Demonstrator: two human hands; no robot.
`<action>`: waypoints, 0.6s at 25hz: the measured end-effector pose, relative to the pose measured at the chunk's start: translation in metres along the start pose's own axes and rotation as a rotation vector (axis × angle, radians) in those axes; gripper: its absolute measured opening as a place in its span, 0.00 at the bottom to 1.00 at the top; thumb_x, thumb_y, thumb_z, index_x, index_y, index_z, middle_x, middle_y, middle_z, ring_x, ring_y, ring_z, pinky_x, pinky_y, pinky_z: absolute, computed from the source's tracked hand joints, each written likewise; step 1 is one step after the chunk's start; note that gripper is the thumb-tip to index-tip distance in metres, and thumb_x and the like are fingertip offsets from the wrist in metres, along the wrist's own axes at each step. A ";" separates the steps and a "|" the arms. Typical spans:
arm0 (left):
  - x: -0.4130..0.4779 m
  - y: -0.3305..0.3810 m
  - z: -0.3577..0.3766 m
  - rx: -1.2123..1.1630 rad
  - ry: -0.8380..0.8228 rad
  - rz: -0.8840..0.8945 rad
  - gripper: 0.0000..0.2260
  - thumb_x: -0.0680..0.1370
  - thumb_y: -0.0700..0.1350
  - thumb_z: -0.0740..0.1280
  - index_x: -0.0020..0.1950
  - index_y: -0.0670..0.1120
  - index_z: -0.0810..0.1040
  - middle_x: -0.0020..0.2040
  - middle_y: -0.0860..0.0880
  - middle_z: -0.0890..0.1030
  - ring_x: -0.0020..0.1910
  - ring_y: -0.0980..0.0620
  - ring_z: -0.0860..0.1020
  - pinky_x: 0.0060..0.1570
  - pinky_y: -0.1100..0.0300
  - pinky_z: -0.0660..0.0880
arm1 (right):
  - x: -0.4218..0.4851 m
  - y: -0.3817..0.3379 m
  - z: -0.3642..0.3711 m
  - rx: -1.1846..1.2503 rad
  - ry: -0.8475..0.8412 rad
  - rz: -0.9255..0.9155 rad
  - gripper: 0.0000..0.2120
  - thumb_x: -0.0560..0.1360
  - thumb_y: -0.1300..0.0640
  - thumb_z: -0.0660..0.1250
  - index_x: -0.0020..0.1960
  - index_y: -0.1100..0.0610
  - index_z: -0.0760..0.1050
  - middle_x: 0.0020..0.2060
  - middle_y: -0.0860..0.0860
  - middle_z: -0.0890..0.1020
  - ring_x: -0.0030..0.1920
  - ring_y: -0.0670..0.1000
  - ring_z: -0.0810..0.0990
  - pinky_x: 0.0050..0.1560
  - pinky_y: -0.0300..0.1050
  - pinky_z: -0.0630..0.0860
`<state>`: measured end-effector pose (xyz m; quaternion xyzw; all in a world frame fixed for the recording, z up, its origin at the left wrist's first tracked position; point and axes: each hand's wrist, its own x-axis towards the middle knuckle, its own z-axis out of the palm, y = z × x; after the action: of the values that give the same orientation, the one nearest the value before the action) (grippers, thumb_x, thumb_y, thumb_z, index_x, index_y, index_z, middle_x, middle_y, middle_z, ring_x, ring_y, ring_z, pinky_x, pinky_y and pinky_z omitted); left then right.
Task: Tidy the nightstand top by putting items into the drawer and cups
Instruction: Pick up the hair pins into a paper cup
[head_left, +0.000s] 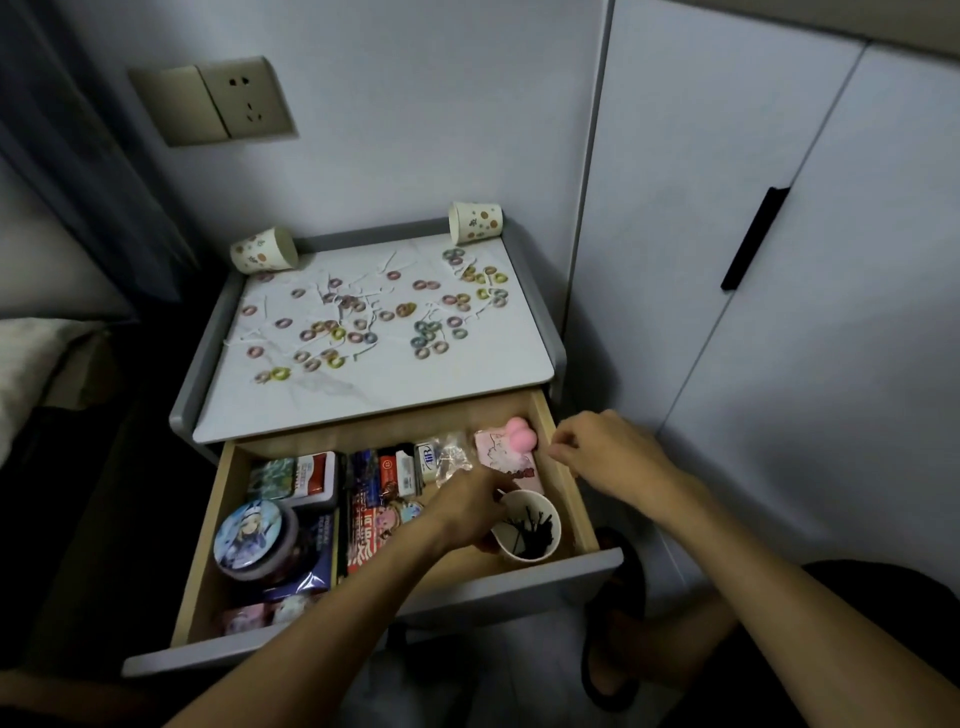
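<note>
Many rings litter the nightstand top — left hand grips cup, right hand unclear.

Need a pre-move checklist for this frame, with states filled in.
1. Drawer open: ok.
2. Pin cup inside drawer, mouth up: ok.
3. Left hand holds pin cup: ok.
4. Right hand free: cannot tell, fingers curled by the drawer's right wall.
5. Back cups upright: not ok, left cup and right cup lie on their sides.
6. Hair ties off the top: not ok, scattered across it.
</note>
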<state>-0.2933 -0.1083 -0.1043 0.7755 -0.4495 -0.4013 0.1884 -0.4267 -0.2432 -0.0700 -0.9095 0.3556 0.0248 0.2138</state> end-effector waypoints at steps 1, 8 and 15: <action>0.002 0.001 0.003 0.001 -0.018 0.001 0.14 0.80 0.38 0.64 0.66 0.42 0.75 0.60 0.41 0.80 0.42 0.43 0.84 0.41 0.54 0.83 | 0.000 0.000 0.001 -0.006 -0.001 -0.003 0.12 0.78 0.44 0.63 0.51 0.50 0.80 0.40 0.47 0.82 0.39 0.47 0.81 0.46 0.52 0.81; 0.014 0.002 0.016 0.043 -0.117 0.047 0.12 0.81 0.38 0.63 0.63 0.44 0.77 0.58 0.43 0.81 0.44 0.47 0.83 0.44 0.56 0.82 | 0.007 -0.007 0.000 -0.033 -0.019 -0.014 0.13 0.79 0.45 0.63 0.55 0.51 0.80 0.43 0.48 0.82 0.39 0.46 0.79 0.42 0.45 0.77; 0.002 -0.002 -0.036 0.040 -0.025 0.069 0.16 0.81 0.49 0.62 0.68 0.45 0.72 0.61 0.46 0.79 0.48 0.49 0.81 0.48 0.54 0.81 | 0.014 -0.025 0.008 0.003 -0.007 -0.057 0.12 0.79 0.48 0.64 0.59 0.51 0.79 0.51 0.49 0.83 0.41 0.44 0.80 0.36 0.37 0.74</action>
<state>-0.2632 -0.1112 -0.0850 0.7580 -0.4863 -0.3952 0.1808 -0.3993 -0.2329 -0.0706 -0.9189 0.3288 0.0214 0.2169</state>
